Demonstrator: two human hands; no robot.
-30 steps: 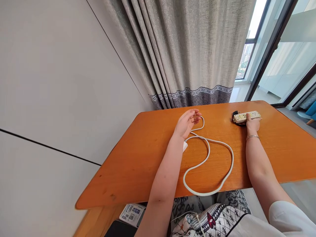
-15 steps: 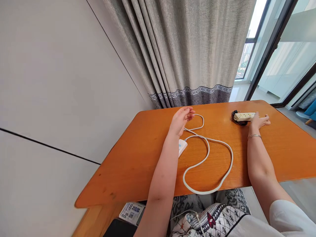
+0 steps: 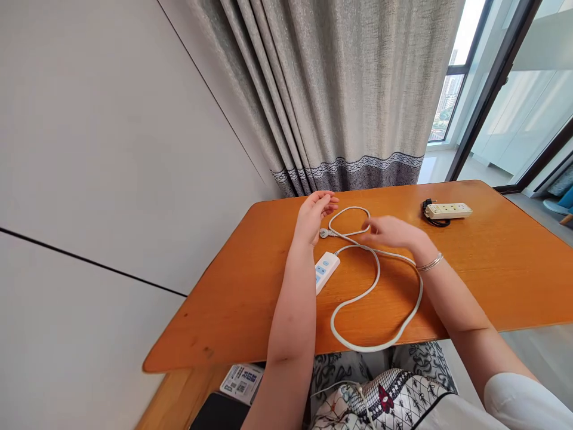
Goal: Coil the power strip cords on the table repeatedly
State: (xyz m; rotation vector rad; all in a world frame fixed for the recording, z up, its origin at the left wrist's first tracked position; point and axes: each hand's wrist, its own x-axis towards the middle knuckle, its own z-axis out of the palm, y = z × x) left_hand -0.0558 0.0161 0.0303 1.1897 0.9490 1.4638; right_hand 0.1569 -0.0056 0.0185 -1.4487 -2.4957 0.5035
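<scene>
Reaching right hand (image 3: 388, 232), open and blurred, toward white cable (image 3: 378, 280) near plug (image 3: 325, 233); left hand (image 3: 314, 212) hovering open beside plug, holding nothing; gripping cable likely next.

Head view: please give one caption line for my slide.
Both hands, left hand and right hand, hover over a looped white cable on an orange table.

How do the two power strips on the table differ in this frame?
The white power strip has blue sockets and a long white cable looped over the table; the beige power strip has a short black cord. The white one lies partly hidden by the left forearm, below the left hand, with the right hand over its cable; the beige one lies untouched at the far right. Both rest flat.
</scene>
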